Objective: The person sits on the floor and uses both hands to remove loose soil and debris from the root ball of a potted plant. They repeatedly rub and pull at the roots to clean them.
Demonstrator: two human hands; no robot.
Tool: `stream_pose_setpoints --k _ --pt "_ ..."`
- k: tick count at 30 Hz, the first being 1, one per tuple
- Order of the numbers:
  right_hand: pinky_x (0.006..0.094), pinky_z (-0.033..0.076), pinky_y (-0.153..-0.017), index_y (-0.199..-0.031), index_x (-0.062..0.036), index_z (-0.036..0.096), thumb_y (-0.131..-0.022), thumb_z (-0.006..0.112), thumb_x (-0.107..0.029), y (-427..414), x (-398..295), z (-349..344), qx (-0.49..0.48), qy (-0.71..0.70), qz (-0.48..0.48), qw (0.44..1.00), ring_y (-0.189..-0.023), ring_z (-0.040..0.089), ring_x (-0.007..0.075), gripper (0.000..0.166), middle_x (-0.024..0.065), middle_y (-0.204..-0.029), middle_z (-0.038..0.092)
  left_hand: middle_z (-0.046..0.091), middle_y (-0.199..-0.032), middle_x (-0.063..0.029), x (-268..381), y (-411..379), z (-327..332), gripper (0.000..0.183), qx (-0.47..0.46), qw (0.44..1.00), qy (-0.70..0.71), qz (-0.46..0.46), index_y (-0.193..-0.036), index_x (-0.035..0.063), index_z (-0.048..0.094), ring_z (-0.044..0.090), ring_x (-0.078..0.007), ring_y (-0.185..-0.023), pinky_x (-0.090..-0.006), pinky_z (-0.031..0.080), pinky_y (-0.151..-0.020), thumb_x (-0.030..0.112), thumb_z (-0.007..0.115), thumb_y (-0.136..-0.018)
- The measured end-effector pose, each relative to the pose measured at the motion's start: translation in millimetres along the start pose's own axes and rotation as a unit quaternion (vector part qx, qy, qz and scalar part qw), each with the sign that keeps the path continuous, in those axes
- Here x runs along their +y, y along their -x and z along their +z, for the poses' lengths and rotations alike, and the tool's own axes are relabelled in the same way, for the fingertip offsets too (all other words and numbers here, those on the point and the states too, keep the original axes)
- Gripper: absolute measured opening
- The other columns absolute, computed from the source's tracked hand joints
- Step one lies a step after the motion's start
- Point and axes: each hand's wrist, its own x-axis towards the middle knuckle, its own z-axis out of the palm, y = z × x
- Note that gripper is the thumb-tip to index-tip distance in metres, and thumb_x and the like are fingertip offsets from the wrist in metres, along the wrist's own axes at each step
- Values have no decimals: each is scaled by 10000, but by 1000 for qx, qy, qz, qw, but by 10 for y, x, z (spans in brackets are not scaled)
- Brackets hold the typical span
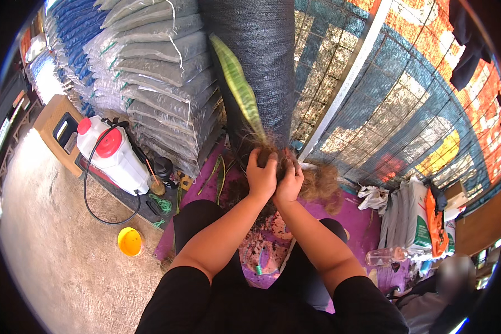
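Observation:
Both of my hands are wrapped around the base of a snake plant, just in front of my knees. Its single tall leaf (236, 79), green with yellow margins, leans up and to the left. My left hand (262, 175) presses the left side of the dark, fibrous root ball (269, 147), and my right hand (290, 178) cups its right side. Loose brown fibres stick out above my fingers. My palms hide most of the root ball. Dark soil (238, 194) lies scattered below, on a purple mat (217, 167).
A thick black roll of netting (254, 54) stands ahead, beside stacked filled bags (163, 83). On the left are a white sprayer (112, 154) and a yellow cup (130, 241). Coconut-like fibre (320, 183), a clear bottle (385, 256) and a person (438, 292) are on the right.

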Motion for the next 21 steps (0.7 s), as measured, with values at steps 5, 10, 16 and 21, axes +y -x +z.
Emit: stream_pose_setpoints --k 5,10,16,21 --pt "294 413 -890 -1097 51 573 -929 483 -190 -53 20 -145 -27 1 35 999 -998 534 174 306 97 -1047 603 566 -1070 -149 27 50 40 438 -47 998 -25 24 -1176 -43 460 553 -210 -995 -323 438 -850 167 616 -825" --pt "335 370 -969 -1215 23 501 -940 402 -256 -293 -155 -133 -146 -140 126 971 -1110 487 216 403 119 -1202 528 485 -1182 -126 -24 -57 -15 536 -72 975 202 -56 -1278 -41 355 477 -199 -1074 -314 385 -924 211 605 -876" --pt "350 375 -984 -1311 0 420 -905 494 -214 -515 -289 -115 -171 -184 260 932 -1150 466 245 464 133 -1262 488 491 -1142 -94 35 -219 -77 428 -53 987 151 -18 -1241 -8 408 478 -182 -1044 -308 387 -904 190 527 -881" --pt "346 425 -936 -1270 20 448 -896 518 -207 -513 -133 -156 -190 -221 306 906 -1092 514 237 443 155 -1205 537 489 -1119 -81 -123 -178 -140 398 -64 972 215 -64 -1219 -4 416 477 -180 -1034 -309 376 -918 114 551 -864"
